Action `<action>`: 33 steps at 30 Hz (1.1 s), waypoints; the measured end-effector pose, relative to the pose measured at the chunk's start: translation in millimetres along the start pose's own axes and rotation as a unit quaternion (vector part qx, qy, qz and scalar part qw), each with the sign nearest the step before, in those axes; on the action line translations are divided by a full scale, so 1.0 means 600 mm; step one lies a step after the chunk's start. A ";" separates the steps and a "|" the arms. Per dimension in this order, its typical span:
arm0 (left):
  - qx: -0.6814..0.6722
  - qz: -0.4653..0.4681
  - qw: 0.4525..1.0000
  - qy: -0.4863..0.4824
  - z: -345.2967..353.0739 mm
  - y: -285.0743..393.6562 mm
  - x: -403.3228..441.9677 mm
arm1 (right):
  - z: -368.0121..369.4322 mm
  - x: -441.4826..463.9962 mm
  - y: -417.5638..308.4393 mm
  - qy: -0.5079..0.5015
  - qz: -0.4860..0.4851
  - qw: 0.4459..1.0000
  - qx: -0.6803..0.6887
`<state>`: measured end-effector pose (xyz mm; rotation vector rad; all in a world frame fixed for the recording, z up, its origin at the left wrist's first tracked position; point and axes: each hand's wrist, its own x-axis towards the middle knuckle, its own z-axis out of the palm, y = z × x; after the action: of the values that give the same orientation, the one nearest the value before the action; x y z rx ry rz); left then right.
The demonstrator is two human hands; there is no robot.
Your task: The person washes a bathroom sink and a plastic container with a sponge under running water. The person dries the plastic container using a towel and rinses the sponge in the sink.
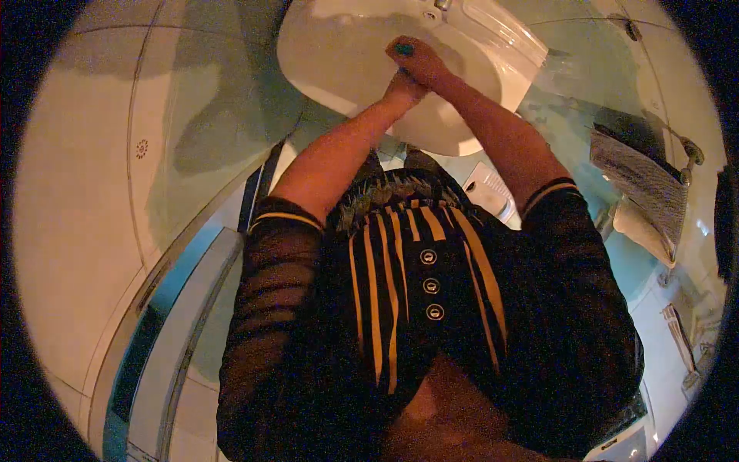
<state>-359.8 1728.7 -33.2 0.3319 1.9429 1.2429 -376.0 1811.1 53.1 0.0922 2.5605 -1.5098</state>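
Observation:
Over the bowl of a white washbasin (315, 58), my two hands are pressed together. My right hand (423, 63) lies on top, its fingers closed round my left hand (404, 88). The fingers of my left hand are hidden beneath it. A small green-blue patch (403, 48) shows at the far end of the clasped hands; what it is I cannot make out. Part of a metal tap (442, 4) shows at the basin's back edge, at the top of the view. No running water can be made out.
A grey towel (639, 173) hangs on the right, with a pale cloth (643, 231) below it. A white ridged fixture (489, 189) sits low beyond my body. A door frame edge (165, 308) runs along the left. Tiled walls surround the basin, and the light is dim.

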 end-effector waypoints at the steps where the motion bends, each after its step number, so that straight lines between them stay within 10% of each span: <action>1: 0.196 0.073 0.975 0.079 0.013 -0.025 0.016 | 0.005 -0.003 0.004 0.049 0.033 0.998 -0.028; 5: -0.032 -0.039 0.999 0.008 -0.022 0.066 -0.056 | -0.029 -0.014 -0.012 -0.047 0.162 0.986 -0.019; 8: -0.310 -0.110 0.934 -0.141 -0.039 0.151 -0.113 | -0.106 -0.029 -0.031 -0.131 -0.088 0.977 0.144; 10: -0.506 -0.122 0.804 -0.288 -0.037 0.215 -0.154 | -0.143 -0.038 -0.059 -0.210 0.047 0.818 0.534; 14: -0.690 -0.022 0.565 -0.452 -0.017 0.342 -0.235 | -0.149 -0.105 -0.148 -0.280 0.019 0.682 0.675; 16: -0.700 -0.002 0.578 -0.420 -0.028 0.343 -0.243 | -0.154 -0.129 -0.177 -0.285 -0.078 0.572 0.765; 18: -0.700 0.015 0.598 -0.389 -0.043 0.345 -0.251 | -0.171 -0.115 -0.208 -0.283 -0.159 0.590 0.739; 21: -0.610 0.080 0.683 -0.393 -0.058 0.342 -0.255 | -0.237 -0.128 -0.255 -0.232 -0.170 0.923 0.256; 28: -0.588 -0.026 0.734 -0.339 -0.045 0.281 -0.224 | -0.158 -0.132 -0.263 -0.064 -0.055 0.994 0.069; 33: -0.347 -0.086 0.915 -0.187 -0.046 0.241 -0.199 | -0.090 -0.101 -0.167 -0.007 0.094 0.991 0.095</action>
<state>-328.8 1711.1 153.1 0.0190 1.0882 1.5255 -336.2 1811.6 175.6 0.3366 2.3156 -1.6686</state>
